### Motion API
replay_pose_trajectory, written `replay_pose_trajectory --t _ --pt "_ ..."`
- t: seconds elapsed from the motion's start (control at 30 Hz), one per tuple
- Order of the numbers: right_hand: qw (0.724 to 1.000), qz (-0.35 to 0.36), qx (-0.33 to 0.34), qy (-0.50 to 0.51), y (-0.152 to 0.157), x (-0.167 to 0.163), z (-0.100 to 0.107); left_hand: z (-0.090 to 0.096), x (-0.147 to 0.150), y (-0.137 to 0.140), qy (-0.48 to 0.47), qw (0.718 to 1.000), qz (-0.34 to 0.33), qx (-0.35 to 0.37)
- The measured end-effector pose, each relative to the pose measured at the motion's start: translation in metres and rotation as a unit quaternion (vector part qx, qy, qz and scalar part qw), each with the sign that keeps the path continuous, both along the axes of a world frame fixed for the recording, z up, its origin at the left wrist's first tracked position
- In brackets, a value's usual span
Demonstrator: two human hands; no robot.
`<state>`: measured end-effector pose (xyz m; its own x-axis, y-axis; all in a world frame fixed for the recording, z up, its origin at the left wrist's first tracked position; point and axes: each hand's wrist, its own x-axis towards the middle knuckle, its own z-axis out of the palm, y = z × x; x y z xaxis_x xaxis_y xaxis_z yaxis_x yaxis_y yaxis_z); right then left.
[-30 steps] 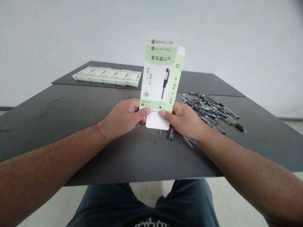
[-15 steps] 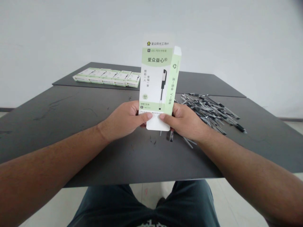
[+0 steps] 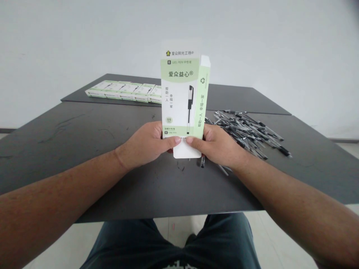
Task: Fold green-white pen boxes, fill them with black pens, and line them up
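Head view: left grip (image 3: pixel 146 142), right grip (image 3: pixel 217 144) hold upright carton (image 3: pixel 181 101).

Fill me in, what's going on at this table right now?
A person's left grip and right grip are holding one gel pen box upright above the dark table, its printed front facing the wearer. The white bottom flap hangs unfolded. Loose pens lie heaped to the right, and a row of similar boxes lies farther back on the left. Whether the held box contains anything can't be seen.
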<state>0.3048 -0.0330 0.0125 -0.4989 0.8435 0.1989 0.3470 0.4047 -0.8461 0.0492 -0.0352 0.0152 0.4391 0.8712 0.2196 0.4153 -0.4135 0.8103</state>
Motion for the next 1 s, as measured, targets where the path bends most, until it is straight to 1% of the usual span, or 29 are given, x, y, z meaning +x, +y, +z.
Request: replay_pose_trajectory --t 0.07,0.13,0.3,0.43,0.53,0.67,0.8,0.87,1.0 --pt "1.000 0.003 0.000 -0.001 0.000 0.000 0.000 -0.001 0.001 -0.001 0.002 1.000 -0.015 0.011" --pt "1.000 0.010 0.005 -0.005 0.000 0.000 0.001 -0.003 0.002 -0.001 0.002 0.999 -0.013 0.029" --pt "0.999 0.033 0.021 -0.005 0.001 0.001 0.001 -0.006 0.004 -0.002 0.008 0.999 0.036 0.026" --pt "0.999 0.039 0.028 -0.022 0.000 0.000 0.000 -0.003 0.003 -0.003 0.009 0.999 0.033 0.026" --pt "0.998 0.040 0.040 -0.033 -0.001 0.000 0.002 -0.003 0.004 -0.004 0.017 0.998 0.051 0.031" --pt "0.994 0.037 0.072 -0.073 -0.001 -0.001 0.003 -0.003 0.007 -0.006 0.025 0.996 0.072 0.038" --pt "0.991 0.035 0.097 -0.089 0.000 -0.001 0.003 0.000 0.011 -0.009 0.052 0.991 0.116 0.039" --pt "0.991 0.036 0.093 -0.089 -0.001 -0.002 0.004 0.002 0.011 -0.010 0.052 0.991 0.114 0.036" --pt "0.994 0.023 0.081 -0.071 -0.004 -0.002 0.005 0.003 0.010 -0.009 0.035 0.995 0.081 0.045"
